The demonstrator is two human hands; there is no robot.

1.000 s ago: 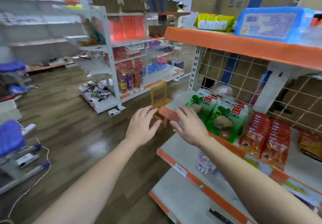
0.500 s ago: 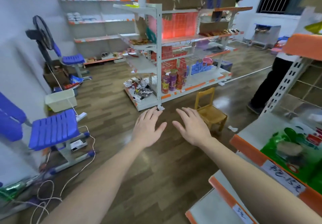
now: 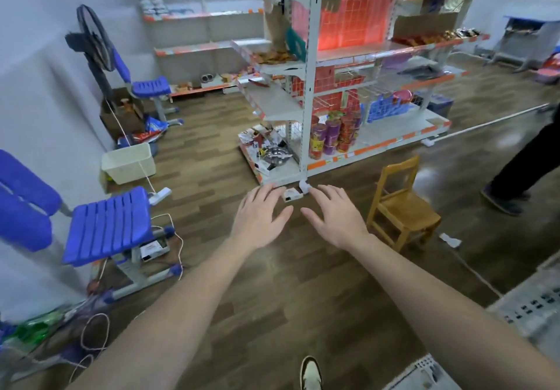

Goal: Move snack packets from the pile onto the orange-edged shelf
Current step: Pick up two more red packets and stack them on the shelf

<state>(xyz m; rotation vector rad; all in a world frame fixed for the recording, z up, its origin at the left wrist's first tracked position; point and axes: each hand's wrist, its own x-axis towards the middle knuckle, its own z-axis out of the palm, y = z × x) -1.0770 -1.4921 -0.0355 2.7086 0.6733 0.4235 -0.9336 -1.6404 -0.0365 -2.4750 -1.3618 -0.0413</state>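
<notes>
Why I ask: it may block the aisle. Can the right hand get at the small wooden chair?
Probably yes, stooping: the right hand is open, empty; nothing stands between it and the wooden chair.

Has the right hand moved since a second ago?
Yes, leftward: the right hand was right of the wooden chair; now it is left of it.

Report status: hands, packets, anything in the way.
Left hand and right hand open, empty, over the floor. No packets clearly in view. Chair just right of the hands, person standing beyond it.
</notes>
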